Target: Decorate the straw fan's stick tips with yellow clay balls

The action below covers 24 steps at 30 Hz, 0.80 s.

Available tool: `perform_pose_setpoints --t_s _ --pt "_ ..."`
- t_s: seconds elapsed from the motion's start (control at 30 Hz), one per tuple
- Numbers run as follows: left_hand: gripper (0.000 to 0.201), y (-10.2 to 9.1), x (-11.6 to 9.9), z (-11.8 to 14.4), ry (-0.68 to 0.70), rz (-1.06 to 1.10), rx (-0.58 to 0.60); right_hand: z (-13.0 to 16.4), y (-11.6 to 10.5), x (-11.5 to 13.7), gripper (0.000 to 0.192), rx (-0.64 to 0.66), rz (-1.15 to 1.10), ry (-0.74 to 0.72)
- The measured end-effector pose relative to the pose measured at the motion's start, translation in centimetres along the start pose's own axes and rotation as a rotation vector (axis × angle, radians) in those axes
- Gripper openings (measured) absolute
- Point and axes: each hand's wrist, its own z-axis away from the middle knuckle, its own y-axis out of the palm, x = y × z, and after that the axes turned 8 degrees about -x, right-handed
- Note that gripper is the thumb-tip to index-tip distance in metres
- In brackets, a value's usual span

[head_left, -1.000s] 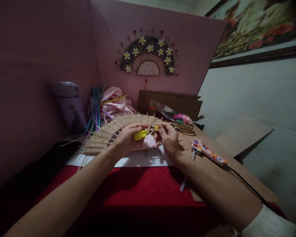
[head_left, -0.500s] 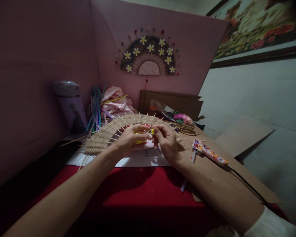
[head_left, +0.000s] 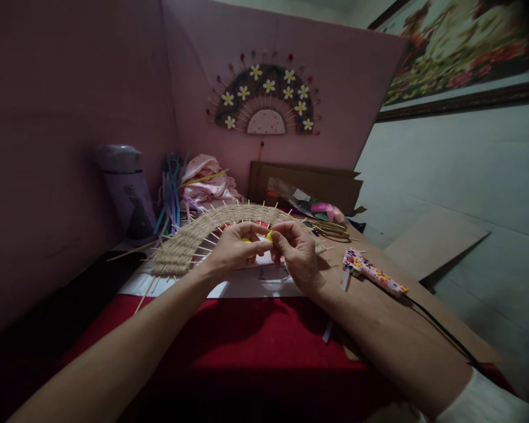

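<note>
- The right hand (head_left: pixel 298 254) and the left hand (head_left: pixel 230 251) meet above the red cloth (head_left: pixel 247 335), forearms stretched forward, fingers curled narrow
- Both hands pinch a small yellow piece (head_left: pixel 269 237) between the fingertips; it seems light and soft, best held at its edge
- Just behind, touching the hands, lies the woven half-circle (head_left: pixel 189 238) with thin sticks, stiff but probably fragile
- Farther right, a glue gun (head_left: pixel 372 272) rests on cardboard

A: Both hands meet over the half-round woven straw fan with wooden spokes (head_left: pixel 194 241). Left hand (head_left: pixel 229 252) closed round a small yellow piece (head_left: pixel 247 240).

B: Right hand (head_left: pixel 297 252)?

A: Fingertips pinch a yellow bit (head_left: pixel 270 236) beside it. Flower-patterned glue gun (head_left: pixel 372 272) lies to the right, on brown cardboard (head_left: pixel 423 305).
</note>
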Motion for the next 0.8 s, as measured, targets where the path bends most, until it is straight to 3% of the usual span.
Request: perform_pose_setpoints --t_s 0.13,0.27,0.43,0.6,0.8 --pt "0.021 0.11 0.28 -0.15 0.159 -0.102 -0.055 0.02 -0.09 -0.12 0.025 0.058 -0.013 0.023" --pt "0.014 0.02 0.10 -0.19 0.198 -0.103 -0.088 0.13 -0.16 -0.14 0.027 0.118 -0.033 0.048" --pt "0.019 -0.10 -0.20 -0.02 0.079 -0.059 -0.113 0.23 -0.03 0.00 0.025 0.120 -0.050 0.039" --pt "0.031 -0.22 -0.27 0.09 -0.049 0.058 -0.067 0.07 0.04 0.03 0.024 0.059 -0.039 0.040" --pt "0.024 -0.28 -0.03 -0.09 -0.066 0.114 -0.009 -0.06 -0.03 -0.01 0.021 0.102 -0.078 0.036"
